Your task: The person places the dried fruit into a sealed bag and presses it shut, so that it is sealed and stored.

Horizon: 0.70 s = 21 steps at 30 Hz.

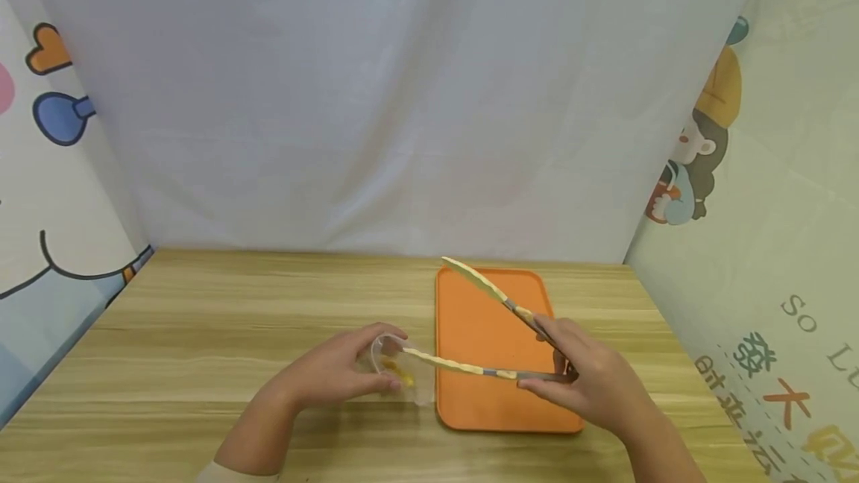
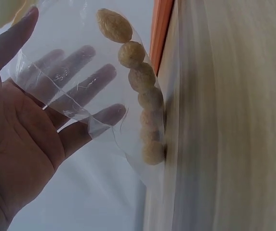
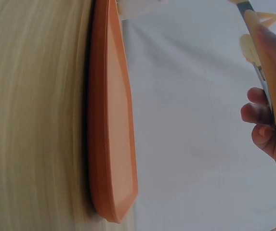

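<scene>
Tongs (image 1: pixel 485 372) are standing spread above the tray (image 1: pixel 503 412), their long axis pointing left toward the clear container (image 1: pixel 423 390) of round pieces (image 2: pixel 141 77), which is leaning just left of the tray. The left hand's (image 1: pixel 342 367) fingers are holding this container; the right hand's (image 1: pixel 597 375) are grasping the tongs at the tray's right edge.

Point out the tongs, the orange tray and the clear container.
Tongs (image 1: pixel 463 368): head view, on the cream length of the lower arm.
Orange tray (image 1: pixel 490 328): head view, on its bare floor between the tongs' arms.
Clear container (image 1: pixel 422 387): head view, on its see-through wall.
</scene>
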Available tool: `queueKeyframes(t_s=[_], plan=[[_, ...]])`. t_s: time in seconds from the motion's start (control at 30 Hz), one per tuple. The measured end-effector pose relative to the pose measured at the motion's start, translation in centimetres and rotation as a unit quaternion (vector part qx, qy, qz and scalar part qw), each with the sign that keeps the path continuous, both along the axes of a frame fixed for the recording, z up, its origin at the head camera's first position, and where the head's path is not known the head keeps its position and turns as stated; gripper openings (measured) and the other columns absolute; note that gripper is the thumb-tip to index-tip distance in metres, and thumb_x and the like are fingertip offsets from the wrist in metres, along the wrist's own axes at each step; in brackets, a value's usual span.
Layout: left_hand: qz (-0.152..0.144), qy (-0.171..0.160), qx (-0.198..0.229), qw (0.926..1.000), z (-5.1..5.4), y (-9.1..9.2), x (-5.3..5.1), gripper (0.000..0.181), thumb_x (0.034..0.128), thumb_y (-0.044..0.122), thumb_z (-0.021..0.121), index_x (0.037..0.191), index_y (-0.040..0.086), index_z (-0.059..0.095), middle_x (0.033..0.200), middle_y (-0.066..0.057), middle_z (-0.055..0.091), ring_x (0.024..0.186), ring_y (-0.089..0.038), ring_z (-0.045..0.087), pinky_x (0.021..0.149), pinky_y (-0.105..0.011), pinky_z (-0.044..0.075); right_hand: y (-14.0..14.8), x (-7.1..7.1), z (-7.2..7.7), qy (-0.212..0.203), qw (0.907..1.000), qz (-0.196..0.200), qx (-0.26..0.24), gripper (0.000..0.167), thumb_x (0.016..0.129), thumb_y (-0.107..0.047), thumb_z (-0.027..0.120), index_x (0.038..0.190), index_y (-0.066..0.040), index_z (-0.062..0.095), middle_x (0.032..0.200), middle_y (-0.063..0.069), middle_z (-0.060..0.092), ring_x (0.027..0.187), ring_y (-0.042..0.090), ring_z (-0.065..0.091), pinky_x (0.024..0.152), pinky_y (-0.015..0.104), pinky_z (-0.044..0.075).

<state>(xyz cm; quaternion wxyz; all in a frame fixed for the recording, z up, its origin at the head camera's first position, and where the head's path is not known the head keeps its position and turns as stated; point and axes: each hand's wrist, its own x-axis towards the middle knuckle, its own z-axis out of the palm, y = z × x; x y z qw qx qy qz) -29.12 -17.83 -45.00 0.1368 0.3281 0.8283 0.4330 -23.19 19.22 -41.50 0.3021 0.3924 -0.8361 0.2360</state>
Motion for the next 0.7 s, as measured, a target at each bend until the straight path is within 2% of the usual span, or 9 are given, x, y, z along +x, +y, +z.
queueKeyframes(t_s=[0.17, 0.33, 0.5, 0.7], plan=[[-0.010, -0.008, 0.016, 0.9998, 0.0, 0.0, -0.1, 0.050, 0.0862, 0.049, 0.071, 0.131, 0.040, 0.051, 0.127, 0.006, 0.063, 0.113, -0.021, 0.061, 0.096, -0.050, 0.046, 0.2, 0.1, 0.3, -0.017, 0.9990, -0.037, -0.018, 0.071, 0.083, -0.043, 0.077, 0.136, -0.002, 0.055, 0.105, -0.002, 0.062, 0.066, -0.001, 0.046, 0.053, 0.005, 0.037], [-0.006, -0.004, 0.028, 0.9996, 0.0, 0.0, -0.1, 0.048, 0.0866, 0.046, 0.072, 0.129, 0.040, 0.052, 0.124, 0.012, 0.064, 0.116, -0.021, 0.061, 0.098, -0.050, 0.045, 0.5, 0.2, 0.5, -0.040, 0.9956, -0.074, -0.040, 0.075, 0.074, -0.026, 0.087, 0.138, -0.004, 0.054, 0.103, -0.002, 0.061, 0.066, -0.002, 0.046, 0.053, 0.007, 0.039], [-0.011, 0.003, 0.042, 0.9991, 0.1, -0.1, -0.2, 0.048, 0.0878, 0.046, 0.071, 0.131, 0.035, 0.052, 0.122, 0.015, 0.064, 0.116, -0.022, 0.062, 0.096, -0.048, 0.047, 0.8, 0.2, 0.7, -0.063, 0.9872, -0.131, -0.066, 0.079, 0.070, -0.015, 0.089, 0.140, -0.005, 0.052, 0.106, -0.001, 0.063, 0.065, -0.002, 0.048, 0.053, 0.010, 0.041], [-0.022, 0.000, 0.069, 0.9973, 0.1, -0.2, -0.3, 0.045, 0.0894, 0.041, 0.071, 0.130, 0.037, 0.052, 0.121, 0.014, 0.064, 0.116, -0.020, 0.062, 0.094, -0.043, 0.049, 1.4, 0.2, 1.1, -0.060, 0.9740, -0.209, -0.063, 0.075, 0.072, -0.020, 0.088, 0.136, -0.001, 0.055, 0.101, -0.002, 0.064, 0.065, 0.000, 0.048, 0.056, 0.012, 0.041]])
